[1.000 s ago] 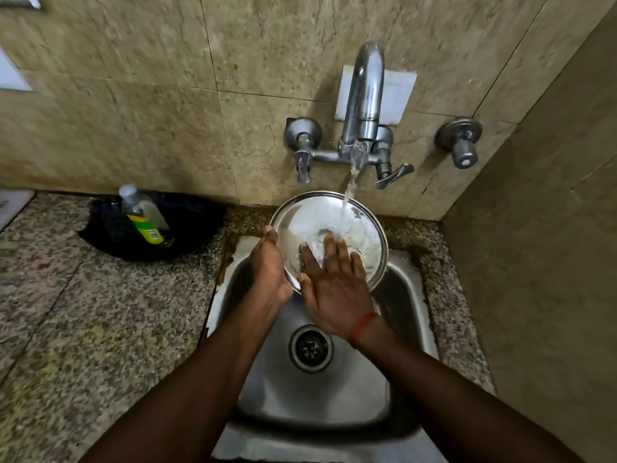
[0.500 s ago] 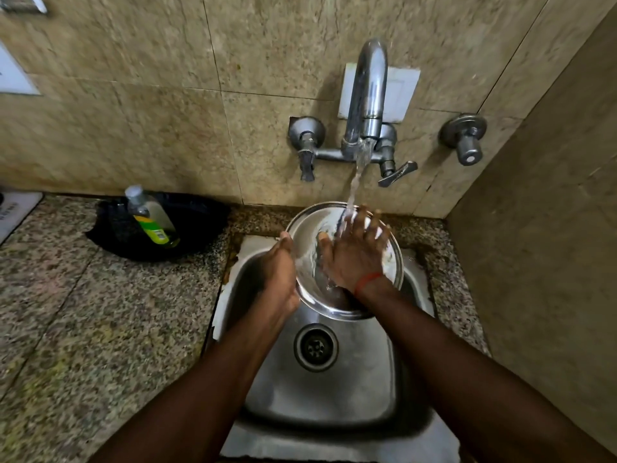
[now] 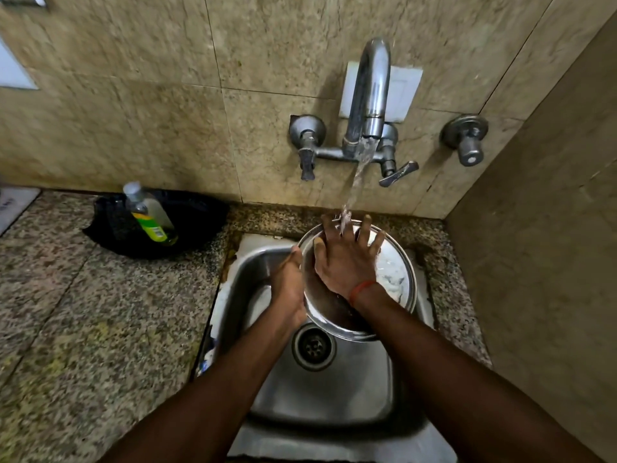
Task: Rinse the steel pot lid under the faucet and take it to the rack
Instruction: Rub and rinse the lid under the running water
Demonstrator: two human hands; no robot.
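No text can be read; the label on the bottle (image 3: 151,218) is too blurred.

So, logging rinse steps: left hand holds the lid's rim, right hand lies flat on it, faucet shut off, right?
Not quite: the faucet is running. The head view shows water falling onto the right hand, flat on the steel lid, whose rim the left hand holds.
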